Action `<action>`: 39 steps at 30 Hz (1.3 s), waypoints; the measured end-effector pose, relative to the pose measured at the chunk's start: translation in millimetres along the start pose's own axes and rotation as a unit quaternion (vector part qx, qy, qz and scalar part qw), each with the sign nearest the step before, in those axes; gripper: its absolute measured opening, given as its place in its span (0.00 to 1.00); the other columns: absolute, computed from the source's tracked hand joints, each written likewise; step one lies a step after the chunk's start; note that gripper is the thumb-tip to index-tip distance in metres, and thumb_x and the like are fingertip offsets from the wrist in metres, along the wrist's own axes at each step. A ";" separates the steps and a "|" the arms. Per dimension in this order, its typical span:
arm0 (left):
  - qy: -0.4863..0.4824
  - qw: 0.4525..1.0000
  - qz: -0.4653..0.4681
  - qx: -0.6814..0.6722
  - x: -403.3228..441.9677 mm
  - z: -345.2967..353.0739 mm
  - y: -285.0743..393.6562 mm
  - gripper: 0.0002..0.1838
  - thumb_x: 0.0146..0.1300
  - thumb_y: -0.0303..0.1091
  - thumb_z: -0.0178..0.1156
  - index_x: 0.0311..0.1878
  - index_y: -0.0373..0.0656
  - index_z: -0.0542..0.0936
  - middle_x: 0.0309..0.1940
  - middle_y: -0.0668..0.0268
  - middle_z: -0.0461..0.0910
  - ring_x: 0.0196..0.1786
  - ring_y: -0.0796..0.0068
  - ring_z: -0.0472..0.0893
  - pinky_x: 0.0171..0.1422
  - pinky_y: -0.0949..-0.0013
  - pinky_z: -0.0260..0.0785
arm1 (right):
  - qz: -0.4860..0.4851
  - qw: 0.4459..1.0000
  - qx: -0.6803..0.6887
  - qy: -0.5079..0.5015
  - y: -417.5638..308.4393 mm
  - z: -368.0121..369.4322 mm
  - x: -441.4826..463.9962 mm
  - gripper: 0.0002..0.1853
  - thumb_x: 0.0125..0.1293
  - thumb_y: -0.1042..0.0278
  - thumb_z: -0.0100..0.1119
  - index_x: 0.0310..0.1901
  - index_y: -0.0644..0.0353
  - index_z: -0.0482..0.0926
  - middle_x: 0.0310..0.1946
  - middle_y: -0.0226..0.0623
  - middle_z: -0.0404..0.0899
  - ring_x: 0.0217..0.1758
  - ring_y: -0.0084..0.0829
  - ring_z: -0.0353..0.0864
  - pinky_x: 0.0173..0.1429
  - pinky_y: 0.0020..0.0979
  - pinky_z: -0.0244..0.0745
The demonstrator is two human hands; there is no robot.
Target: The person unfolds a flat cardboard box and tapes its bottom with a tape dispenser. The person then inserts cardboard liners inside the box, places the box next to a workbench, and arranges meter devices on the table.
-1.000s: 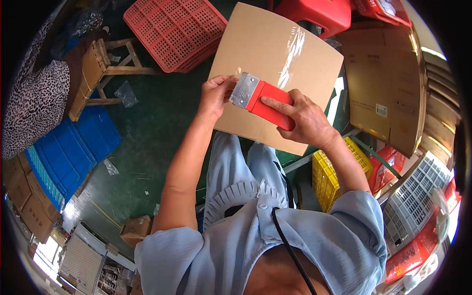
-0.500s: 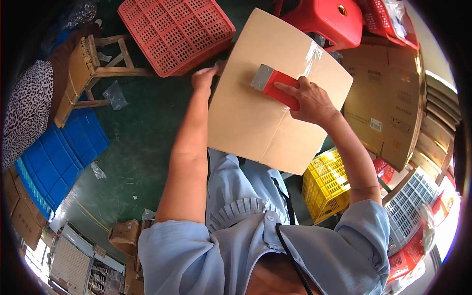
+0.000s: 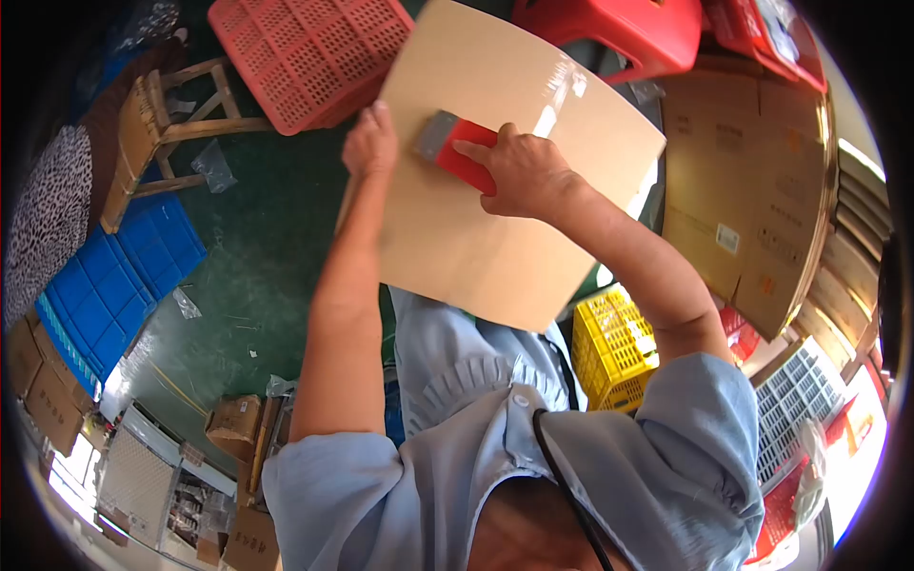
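Observation:
A tan cardboard box (image 3: 476,243) is in front of my body, its large face turned up at a tilt and a strip of shiny clear tape (image 3: 546,119) near the far side. My left hand (image 3: 369,143) is closed around the left edge of the box. In my right hand (image 3: 529,171) is a flat red tool with a grey metal end (image 3: 466,157); the metal end points left and lies over the middle of the box face. My index finger stretches along the red part. The underside of the box is hidden.
A pink-red plastic crate (image 3: 309,57) stands beyond my left hand, with a red stool (image 3: 619,33) at the top. A wooden stool (image 3: 143,143) is at left, near a person in patterned clothing (image 3: 48,219). Large cartons (image 3: 743,190) and a yellow crate (image 3: 614,347) are at right.
The box has shifted left and toward the top of the view. Both hands moved left with it, and the red tool now sits farther left in the view.

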State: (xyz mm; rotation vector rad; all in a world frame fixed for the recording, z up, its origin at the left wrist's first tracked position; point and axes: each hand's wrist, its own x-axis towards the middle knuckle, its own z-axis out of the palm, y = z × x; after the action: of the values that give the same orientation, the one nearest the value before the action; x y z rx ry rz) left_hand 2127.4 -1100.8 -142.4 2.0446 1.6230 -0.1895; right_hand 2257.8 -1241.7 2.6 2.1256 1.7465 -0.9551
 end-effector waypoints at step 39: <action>-0.266 0.610 0.670 0.328 -251.8 166.0 178.9 0.12 0.56 0.32 0.47 0.36 0.42 0.80 0.40 0.61 0.78 0.50 0.64 0.74 0.69 0.54 0.42 | 0.350 0.818 0.437 0.131 185.0 258.5 -265.3 0.39 0.40 0.57 0.58 0.61 0.34 0.60 0.39 0.50 0.69 0.43 0.47 0.74 0.50 0.38 0.70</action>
State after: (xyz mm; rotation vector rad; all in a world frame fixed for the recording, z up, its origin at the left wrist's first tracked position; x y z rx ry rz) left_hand 2260.9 -1424.6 -124.8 2.7172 -0.6805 -0.7789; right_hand 2323.9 -1643.2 -73.8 3.2048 0.3788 -1.4031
